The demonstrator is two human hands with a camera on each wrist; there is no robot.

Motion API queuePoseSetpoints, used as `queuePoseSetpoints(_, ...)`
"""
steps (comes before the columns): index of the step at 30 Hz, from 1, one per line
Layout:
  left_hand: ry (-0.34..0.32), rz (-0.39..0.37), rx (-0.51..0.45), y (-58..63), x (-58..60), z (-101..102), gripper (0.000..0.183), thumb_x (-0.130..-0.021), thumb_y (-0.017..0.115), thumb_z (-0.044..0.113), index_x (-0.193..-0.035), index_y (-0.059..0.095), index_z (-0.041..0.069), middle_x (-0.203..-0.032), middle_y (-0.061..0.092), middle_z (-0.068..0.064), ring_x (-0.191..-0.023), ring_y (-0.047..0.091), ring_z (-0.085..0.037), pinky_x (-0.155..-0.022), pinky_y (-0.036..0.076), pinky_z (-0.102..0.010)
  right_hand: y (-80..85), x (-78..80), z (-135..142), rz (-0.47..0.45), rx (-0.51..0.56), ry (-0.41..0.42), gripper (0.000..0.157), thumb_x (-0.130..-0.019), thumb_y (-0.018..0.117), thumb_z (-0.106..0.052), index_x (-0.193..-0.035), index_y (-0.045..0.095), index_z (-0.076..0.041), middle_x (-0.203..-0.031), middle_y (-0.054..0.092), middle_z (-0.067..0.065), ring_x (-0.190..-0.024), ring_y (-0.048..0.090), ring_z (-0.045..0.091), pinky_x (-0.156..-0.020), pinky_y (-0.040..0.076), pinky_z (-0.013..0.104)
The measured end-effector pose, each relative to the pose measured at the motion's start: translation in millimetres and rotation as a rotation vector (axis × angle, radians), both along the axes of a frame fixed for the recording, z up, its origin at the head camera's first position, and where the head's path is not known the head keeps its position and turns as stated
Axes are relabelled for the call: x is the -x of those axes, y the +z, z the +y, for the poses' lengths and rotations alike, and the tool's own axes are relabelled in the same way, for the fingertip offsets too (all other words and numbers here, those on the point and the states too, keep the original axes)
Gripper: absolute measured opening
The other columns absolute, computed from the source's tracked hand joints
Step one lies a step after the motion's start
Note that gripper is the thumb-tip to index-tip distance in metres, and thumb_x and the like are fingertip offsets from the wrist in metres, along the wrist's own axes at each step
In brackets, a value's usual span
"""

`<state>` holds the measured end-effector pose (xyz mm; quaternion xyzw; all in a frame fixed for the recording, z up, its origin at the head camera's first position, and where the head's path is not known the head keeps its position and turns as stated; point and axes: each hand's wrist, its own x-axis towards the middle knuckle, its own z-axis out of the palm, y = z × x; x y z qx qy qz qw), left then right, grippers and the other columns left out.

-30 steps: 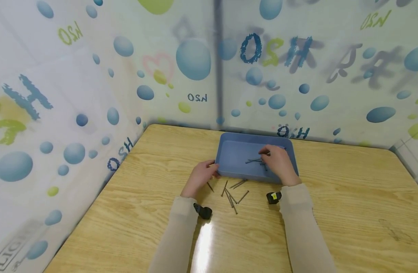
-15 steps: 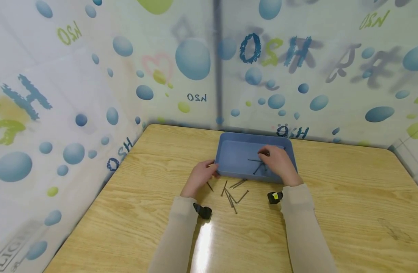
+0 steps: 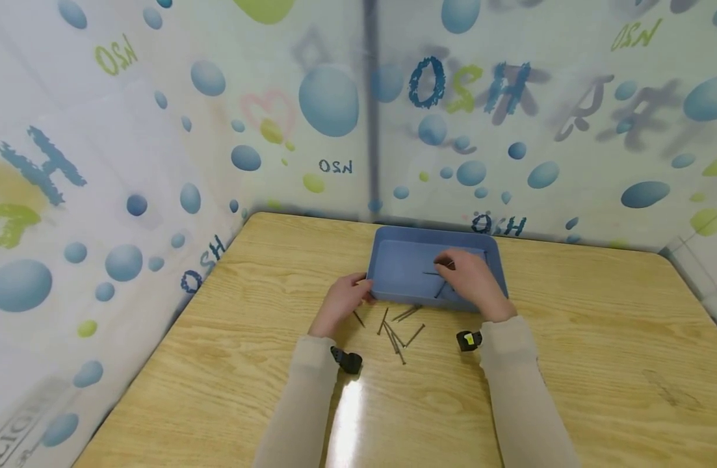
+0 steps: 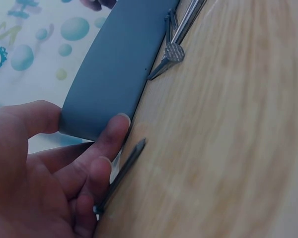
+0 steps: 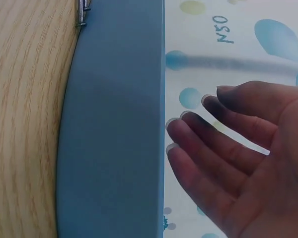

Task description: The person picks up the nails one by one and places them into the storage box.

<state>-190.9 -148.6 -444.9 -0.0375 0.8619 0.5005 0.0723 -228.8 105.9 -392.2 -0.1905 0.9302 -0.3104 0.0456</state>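
A blue tray (image 3: 402,263) lies at the back of the table. My left hand (image 3: 343,300) grips its left front corner; in the left wrist view the thumb is at the rim, with fingertips (image 4: 120,123) against the outer wall. One nail (image 4: 121,173) lies right beside those fingers. Inside the tray reaches my right hand (image 3: 470,276), over a few dark nails (image 3: 440,289) it partly hides. The right wrist view shows its fingers (image 5: 203,148) loosely bent beyond the tray wall (image 5: 111,124), thumb near the index fingertip, with nothing visible between them.
Several loose nails (image 3: 395,338) lie on the wooden table (image 3: 218,364) in front of the tray, between the forearms. Black wrist cameras (image 3: 348,361) sit at both cuffs. A printed curtain (image 3: 264,143) hangs behind the table and along its left side.
Nails inside the tray have shifted beneath my right hand, one now pointing toward the front. That hand has edged slightly left. My left hand stays at the tray corner.
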Motion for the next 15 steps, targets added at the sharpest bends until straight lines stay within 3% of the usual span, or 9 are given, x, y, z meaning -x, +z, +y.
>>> queuePoseSetpoints(6,0.007,-0.001,0.017,0.8,1.7,-0.6,0.042,-0.091,0.046,0.035,-0.128,0.050,0.015,-0.075,0.066,-0.001,-0.079,0.058,-0.014,-0.069,0.045,-0.029,4.6,-3.3,-7.1,-0.006,0.009,0.061,0.029,-0.092,0.048,-0.020,-0.119,0.055,-0.011,-0.107,0.059,0.006,-0.095,0.055,0.022,-0.074,0.045,0.041)
queuePoseSetpoints(15,-0.002,-0.002,0.003,-1.9,0.7,-0.1,0.042,-0.091,0.046,0.036,-0.128,0.051,0.016,-0.076,0.066,-0.001,-0.079,0.058,-0.012,-0.069,0.046,-0.030,22.0,-19.3,-25.2,-0.032,0.015,0.228,0.033,-0.090,0.052,-0.024,-0.123,0.050,-0.020,-0.104,0.058,-0.002,-0.092,0.056,0.015,-0.072,0.046,0.035)
